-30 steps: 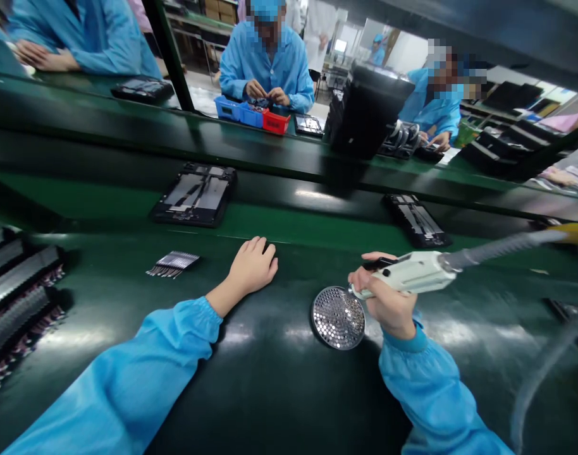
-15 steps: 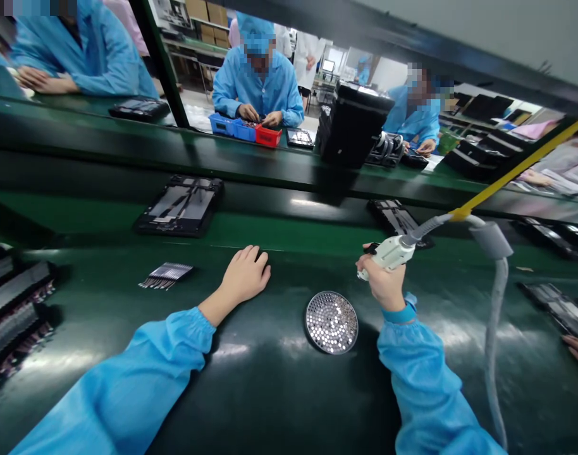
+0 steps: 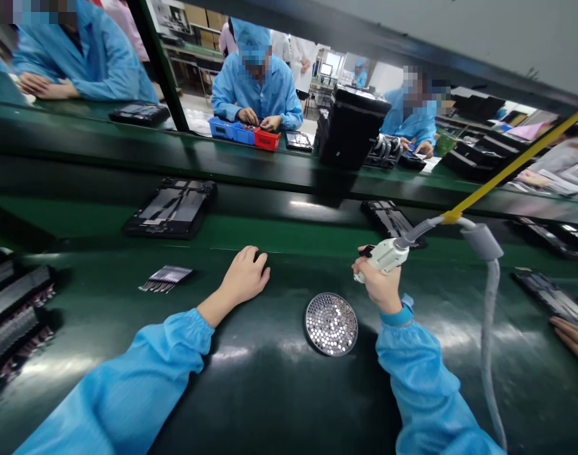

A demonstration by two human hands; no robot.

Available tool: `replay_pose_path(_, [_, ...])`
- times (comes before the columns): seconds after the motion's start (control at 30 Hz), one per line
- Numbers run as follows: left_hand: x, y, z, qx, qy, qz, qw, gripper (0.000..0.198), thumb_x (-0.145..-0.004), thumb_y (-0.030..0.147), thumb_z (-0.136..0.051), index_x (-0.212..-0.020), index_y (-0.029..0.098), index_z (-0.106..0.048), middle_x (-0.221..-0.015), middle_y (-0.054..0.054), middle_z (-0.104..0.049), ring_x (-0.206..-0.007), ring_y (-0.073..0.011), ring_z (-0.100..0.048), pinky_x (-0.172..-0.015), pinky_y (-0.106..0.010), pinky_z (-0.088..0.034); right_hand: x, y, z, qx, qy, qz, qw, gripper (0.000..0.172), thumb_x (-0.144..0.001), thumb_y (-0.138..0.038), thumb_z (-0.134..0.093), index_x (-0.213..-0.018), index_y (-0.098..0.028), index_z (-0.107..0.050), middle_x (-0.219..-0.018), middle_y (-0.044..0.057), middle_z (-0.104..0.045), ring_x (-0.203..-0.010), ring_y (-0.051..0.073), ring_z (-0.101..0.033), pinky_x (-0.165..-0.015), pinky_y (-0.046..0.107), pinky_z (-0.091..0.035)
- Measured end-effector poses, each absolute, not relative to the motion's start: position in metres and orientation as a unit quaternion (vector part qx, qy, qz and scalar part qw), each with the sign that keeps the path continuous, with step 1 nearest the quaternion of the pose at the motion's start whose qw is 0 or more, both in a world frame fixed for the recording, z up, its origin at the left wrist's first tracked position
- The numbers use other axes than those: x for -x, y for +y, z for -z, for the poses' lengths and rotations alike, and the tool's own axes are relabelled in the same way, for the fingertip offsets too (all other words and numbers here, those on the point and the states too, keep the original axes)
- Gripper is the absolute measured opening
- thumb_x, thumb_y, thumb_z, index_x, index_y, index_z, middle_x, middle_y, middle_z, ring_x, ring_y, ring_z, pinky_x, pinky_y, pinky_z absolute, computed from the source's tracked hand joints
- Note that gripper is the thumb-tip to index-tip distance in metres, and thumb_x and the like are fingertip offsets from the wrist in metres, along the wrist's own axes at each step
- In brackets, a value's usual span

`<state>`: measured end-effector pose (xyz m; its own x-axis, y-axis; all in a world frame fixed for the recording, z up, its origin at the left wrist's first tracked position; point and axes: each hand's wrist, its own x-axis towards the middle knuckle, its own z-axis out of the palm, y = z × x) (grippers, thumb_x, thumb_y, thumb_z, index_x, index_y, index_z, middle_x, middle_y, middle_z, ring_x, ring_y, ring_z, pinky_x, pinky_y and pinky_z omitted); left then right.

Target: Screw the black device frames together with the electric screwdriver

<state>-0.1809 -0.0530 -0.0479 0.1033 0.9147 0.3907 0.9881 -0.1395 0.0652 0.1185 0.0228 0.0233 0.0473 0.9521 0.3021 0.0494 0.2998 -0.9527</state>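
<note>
The right hand (image 3: 381,287) has a tight grip round the body of a white electric screwdriver (image 3: 386,256), held just beyond the far edge of a round perforated metal tray (image 3: 308,323) on the green table (image 3: 270,392). The tray holds many small silver pieces, probably screws, though they are too small to be sure. The left hand (image 3: 244,277) rests loosely curled and empty, right of a bundle of metal strips (image 3: 168,278). A careless wrist swing or a tug on the screwdriver's grey hose (image 3: 488,328) could catch the tray and spill its 1 layer of pieces.

Green workbench (image 3: 270,404) holds device frames (image 3: 170,208), round perforated tray (image 3: 331,324).
</note>
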Motion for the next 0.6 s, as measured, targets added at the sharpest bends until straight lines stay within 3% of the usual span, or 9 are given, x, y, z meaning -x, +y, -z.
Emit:
replay_pose_path(0.47, [0.1778, -0.0557, 0.044, 0.722, -0.657, 0.182, 0.116, 0.029, -0.093, 0.03, -0.05, -0.11, 0.012, -0.067, -0.11, -0.021, -0.056, -0.11, -0.0368, -0.053, -0.098, -0.053, -0.047, -0.1186, 0.0226, -0.0232, 0.434, -0.561, -0.397, 0.582, 0.023, -0.064, -0.017, -0.07, -0.086, -0.017, -0.067, -0.054, -0.004, -0.062, -0.049, 0.014, -0.059, -0.046, 0.027, -0.049])
replay_pose_path(0.6, [0.1755, -0.0581, 0.0421, 0.723, -0.657, 0.181, 0.117, 0.033, -0.093, 0.028, -0.049, -0.115, 0.012, -0.067, -0.119, -0.023, -0.054, -0.118, -0.039, -0.05, -0.103, -0.056, -0.044, -0.1184, 0.023, -0.022, 0.434, -0.559, -0.394, 0.586, 0.022, -0.063, -0.018, -0.07, -0.085, -0.017, -0.066, -0.056, -0.004, -0.062, -0.048, 0.014, -0.059, -0.046, 0.027, -0.049])
